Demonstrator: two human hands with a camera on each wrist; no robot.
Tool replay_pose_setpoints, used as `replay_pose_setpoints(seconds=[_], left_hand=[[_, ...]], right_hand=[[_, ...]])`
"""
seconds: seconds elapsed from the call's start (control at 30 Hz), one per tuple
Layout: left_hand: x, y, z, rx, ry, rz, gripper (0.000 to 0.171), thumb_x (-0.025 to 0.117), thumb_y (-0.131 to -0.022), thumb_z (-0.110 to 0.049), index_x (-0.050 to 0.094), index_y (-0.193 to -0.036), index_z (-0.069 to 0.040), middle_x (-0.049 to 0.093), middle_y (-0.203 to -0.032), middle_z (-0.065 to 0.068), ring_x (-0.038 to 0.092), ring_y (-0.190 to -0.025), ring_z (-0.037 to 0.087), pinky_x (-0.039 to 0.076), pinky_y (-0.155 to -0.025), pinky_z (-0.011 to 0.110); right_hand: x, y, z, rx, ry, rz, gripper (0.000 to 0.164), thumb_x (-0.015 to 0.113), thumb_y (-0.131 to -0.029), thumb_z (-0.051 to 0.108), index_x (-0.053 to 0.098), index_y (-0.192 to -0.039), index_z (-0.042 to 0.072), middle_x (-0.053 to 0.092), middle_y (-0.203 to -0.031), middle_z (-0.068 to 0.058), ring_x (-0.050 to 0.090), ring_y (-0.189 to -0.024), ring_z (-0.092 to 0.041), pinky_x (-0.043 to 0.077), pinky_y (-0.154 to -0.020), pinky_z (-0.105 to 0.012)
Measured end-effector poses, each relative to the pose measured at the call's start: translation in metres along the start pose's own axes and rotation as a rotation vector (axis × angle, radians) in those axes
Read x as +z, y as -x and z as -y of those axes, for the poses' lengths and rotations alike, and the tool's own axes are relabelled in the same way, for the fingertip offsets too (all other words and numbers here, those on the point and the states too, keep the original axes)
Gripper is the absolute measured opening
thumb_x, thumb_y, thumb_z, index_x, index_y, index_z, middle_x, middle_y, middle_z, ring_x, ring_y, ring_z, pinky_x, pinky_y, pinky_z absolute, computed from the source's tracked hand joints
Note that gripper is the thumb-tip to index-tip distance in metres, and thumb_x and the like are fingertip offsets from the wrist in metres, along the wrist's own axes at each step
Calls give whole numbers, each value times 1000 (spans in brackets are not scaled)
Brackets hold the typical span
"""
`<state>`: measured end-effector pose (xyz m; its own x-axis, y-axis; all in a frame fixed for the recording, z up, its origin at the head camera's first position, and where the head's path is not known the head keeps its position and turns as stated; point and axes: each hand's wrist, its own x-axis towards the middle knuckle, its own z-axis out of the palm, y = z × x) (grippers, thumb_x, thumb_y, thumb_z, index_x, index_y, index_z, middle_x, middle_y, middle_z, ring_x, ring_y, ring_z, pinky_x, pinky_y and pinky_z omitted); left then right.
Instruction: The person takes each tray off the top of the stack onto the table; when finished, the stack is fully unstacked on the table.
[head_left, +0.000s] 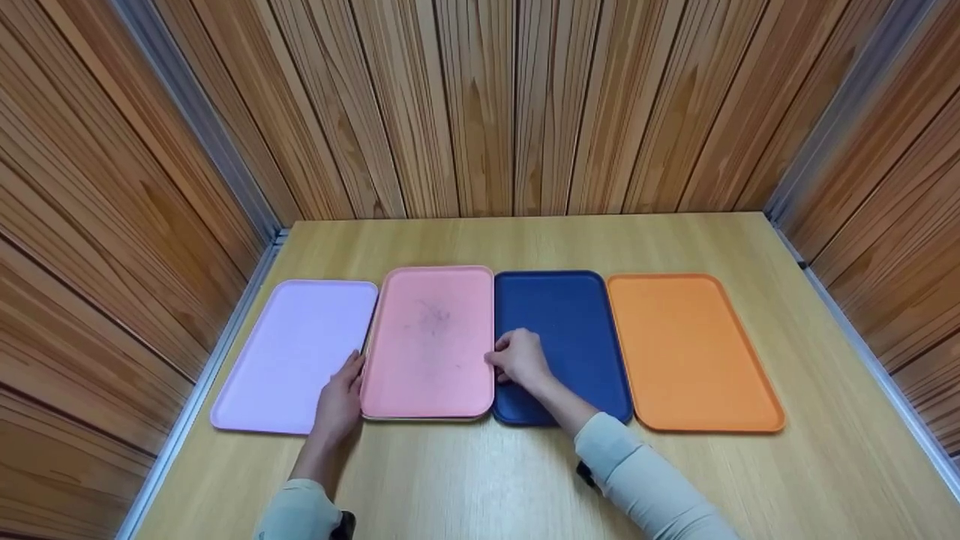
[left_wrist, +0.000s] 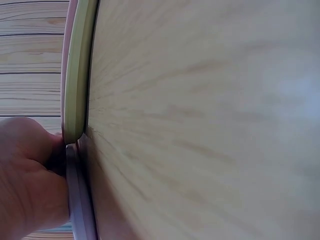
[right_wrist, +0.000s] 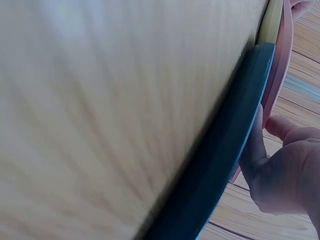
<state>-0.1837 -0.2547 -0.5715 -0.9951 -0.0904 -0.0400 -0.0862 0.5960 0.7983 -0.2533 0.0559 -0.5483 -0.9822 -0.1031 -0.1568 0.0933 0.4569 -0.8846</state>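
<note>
A pink tray with dark marks on its middle lies on top of a yellow tray, whose rim shows beneath it. My left hand holds the pink tray's left rim, its palm side above the edge of the purple tray. On the opposite side, my right hand pinches the pink tray's right rim between thumb and fingers. That hand is over the navy tray. The left fingertips are partly hidden at the rim.
An orange tray lies at the right end of the row, beside the navy one. All of them lie on a light wooden table. Wood-plank walls close in the back and both sides.
</note>
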Motion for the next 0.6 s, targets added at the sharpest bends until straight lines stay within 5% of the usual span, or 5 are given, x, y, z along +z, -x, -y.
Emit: replay_pose_setpoints(seconds=[0.13,0.4,0.6], left_hand=[[1,-2,1,-12,-7,0,46,42,-108,-8,38,-152,4,30,-162,17,24,-149,36,22,-120,50],[2,-1,0,-2,-33,-19,46,46,-108,-12,41,-151,2,33,-161,17,26,-149,34,22,-120,51],[2,-1,2,4,-36,-20,46,45,-108,-12,40,-152,2,32,-161,17,25,-149,34,22,-120,51]], right_hand=[[-2,0,-1,14,-26,0,8,74,-83,-2,74,-90,-6,69,-70,-10,69,-52,-20,58,-49,-30],[0,-3,-5,-39,-95,1,60,67,-81,-7,55,-140,-6,66,-77,-10,65,-50,-17,57,-46,-31],[2,-9,-6,-18,-174,5,61,73,-88,1,51,-145,-3,62,-83,-12,66,-57,-16,59,-50,-35]])
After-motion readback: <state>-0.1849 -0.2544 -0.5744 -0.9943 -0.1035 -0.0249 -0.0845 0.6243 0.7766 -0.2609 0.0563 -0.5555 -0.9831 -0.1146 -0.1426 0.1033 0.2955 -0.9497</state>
